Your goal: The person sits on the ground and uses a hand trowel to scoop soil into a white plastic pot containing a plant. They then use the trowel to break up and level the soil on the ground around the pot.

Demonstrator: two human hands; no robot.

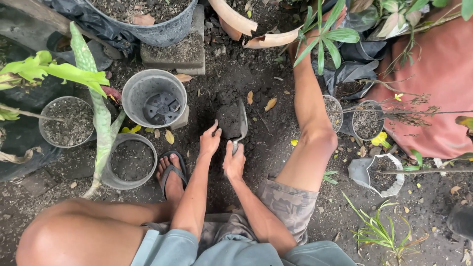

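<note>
Soil scoop in progress: right hand [234, 160] grips loaded trowel [235, 123]; left hand [210, 142] steadies the soil, fingers loosely spread (empty grey pot [153, 98] left of trowel). Next calls for a level lift.

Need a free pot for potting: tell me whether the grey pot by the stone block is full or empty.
Empty. The grey pot stands upright, and its bare bottom with drain holes shows, with no soil inside.

The right hand [233, 161] grips a soil-laden trowel [235, 121] while the left hand [210, 141] touches its soil [227, 120].
</note>
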